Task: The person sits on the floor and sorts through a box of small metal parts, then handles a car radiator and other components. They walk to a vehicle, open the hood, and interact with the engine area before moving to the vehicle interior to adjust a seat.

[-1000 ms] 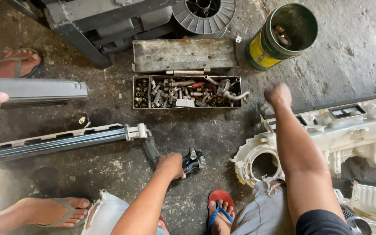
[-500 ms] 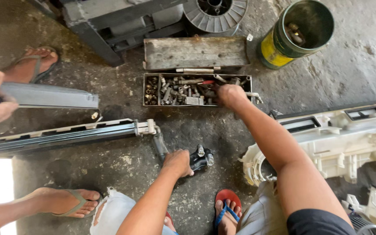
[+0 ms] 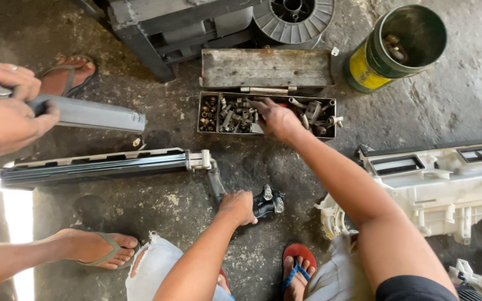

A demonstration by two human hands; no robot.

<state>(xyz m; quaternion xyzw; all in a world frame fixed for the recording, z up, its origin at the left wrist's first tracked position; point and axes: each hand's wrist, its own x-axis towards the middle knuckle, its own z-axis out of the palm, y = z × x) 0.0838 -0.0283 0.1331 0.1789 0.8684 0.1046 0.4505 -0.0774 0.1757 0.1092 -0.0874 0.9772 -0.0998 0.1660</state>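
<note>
1. Stained, gritty concrete floor [image 3: 140, 217] carries everything; the person crouches on it, a red-and-blue sandal [image 3: 297, 267] at the bottom edge.
2. Nearest, the left hand [image 3: 238, 207] is clenched round a dark pipe fitting [image 3: 266, 202] at the end of a bent tube, just ahead of the knees.
3. That tube joins a long finned radiator-like core [image 3: 96, 166], whose long axis runs left to right across the floor, away to the person's left.
4. Off to the right lies a white moulded plastic housing [image 3: 436, 189], close beside the outstretched right forearm.
5. Farther ahead, the right hand [image 3: 277, 120] reaches into an open metal tray [image 3: 266, 132] of bolts and fittings, fingers loosely curled among the parts; I cannot tell whether it grips one. The tray lies straight ahead, long axis crosswise, nearer the right hand than the left.
6. At the left edge, another person's hands [image 3: 4, 108] clasp a grey flat bar [image 3: 90, 114].
7. Farthest: a green-and-yellow can [image 3: 397, 47] and a wire spool [image 3: 294, 19].
</note>
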